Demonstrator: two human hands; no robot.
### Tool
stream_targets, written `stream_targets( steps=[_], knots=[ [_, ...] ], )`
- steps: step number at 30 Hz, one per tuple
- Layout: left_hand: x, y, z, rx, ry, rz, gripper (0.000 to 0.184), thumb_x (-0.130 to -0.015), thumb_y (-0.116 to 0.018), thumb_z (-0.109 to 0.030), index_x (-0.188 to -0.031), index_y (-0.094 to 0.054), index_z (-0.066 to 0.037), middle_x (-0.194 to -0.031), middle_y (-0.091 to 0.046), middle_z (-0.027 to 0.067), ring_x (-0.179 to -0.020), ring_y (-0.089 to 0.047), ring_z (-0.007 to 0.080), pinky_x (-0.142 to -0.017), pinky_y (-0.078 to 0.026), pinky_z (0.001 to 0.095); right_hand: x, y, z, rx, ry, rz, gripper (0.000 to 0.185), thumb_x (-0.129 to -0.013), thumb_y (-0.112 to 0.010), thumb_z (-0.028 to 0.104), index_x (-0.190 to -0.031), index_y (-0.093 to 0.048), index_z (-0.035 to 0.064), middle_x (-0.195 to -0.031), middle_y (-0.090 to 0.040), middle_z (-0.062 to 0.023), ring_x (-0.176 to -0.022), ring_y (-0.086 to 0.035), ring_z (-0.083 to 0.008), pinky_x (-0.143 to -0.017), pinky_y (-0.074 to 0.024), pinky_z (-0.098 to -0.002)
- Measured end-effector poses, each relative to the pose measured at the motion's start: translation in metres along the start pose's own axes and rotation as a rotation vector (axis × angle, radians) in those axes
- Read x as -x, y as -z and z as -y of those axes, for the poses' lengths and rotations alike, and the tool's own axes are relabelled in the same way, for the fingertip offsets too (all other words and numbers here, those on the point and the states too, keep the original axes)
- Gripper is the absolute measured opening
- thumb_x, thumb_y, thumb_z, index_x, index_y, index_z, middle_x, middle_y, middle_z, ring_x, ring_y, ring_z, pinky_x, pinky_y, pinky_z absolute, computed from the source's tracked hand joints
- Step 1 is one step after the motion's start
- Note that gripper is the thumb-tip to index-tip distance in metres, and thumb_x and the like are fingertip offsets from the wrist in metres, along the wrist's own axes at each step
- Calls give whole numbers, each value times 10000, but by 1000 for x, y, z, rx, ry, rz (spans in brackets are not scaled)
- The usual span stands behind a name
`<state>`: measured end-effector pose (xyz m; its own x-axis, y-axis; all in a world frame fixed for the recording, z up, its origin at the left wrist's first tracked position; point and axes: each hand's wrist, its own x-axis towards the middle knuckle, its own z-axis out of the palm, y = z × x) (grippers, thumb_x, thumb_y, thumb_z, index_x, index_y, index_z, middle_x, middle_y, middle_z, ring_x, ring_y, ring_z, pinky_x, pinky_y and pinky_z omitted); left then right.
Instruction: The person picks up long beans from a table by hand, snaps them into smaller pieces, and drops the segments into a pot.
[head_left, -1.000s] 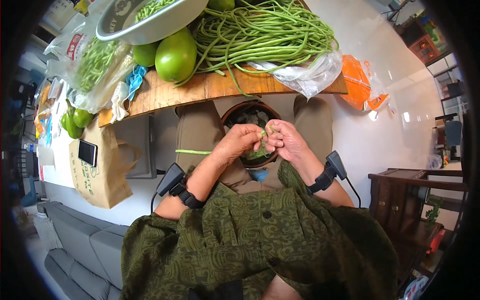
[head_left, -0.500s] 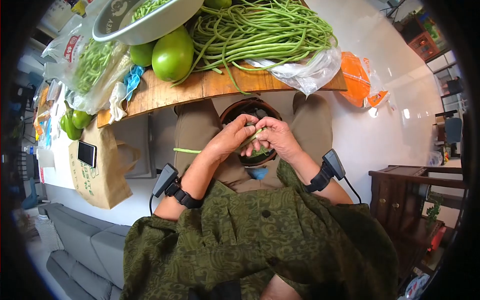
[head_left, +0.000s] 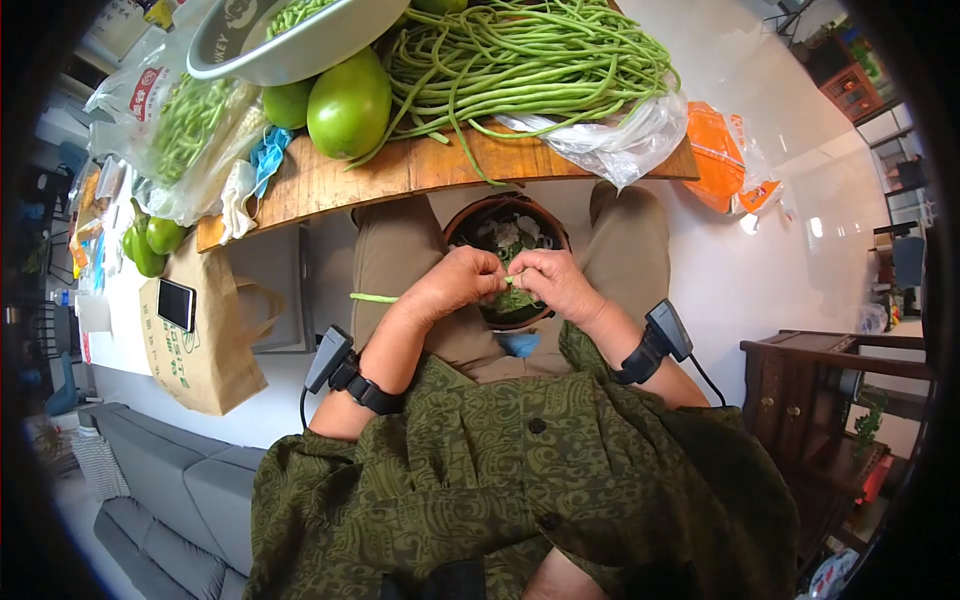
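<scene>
Together, the left hand point(head_left: 466, 285) and right hand point(head_left: 555, 283) are pinching a green bean point(head_left: 509, 281) over a brown-rimmed container point(head_left: 556, 222) between the legs point(head_left: 397, 250).

Glossy white floor point(head_left: 720, 275) has bright glare spots point(head_left: 815, 227), R side. Dk brown wooden cabinet point(head_left: 780, 425) stands lower R; grey cushioned sofa point(head_left: 190, 485) lower L; brown wooden counter point(head_left: 335, 192) up top.
</scene>
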<state>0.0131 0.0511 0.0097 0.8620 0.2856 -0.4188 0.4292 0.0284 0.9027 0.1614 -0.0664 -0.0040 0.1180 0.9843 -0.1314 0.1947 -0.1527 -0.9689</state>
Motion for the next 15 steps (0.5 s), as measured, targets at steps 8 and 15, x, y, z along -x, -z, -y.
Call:
stream_targets(
  steps=[8,15],
  knots=[
    [-1,-18,5,-656,-156,-188,138,-712,-572,-133,-779,-606,-17,-752,-590,193,-750,-576,365,-651,-467,422,4,-9,-3,720,297,57,101,-761,-519,97,-714,-532,8,-690,-576,-166,-673,-567,-351,-607,-461,-422],
    [-2,-33,0,-684,-315,-440,119,-680,-603,-103,-686,-543,0,-674,-546,203,-691,-547,383,-594,-439,437,3,-17,1,878,166,-47,93,-745,-506,92,-710,-517,7,-680,-579,-155,-666,-585,-329,-588,-469,-416]
  ],
)
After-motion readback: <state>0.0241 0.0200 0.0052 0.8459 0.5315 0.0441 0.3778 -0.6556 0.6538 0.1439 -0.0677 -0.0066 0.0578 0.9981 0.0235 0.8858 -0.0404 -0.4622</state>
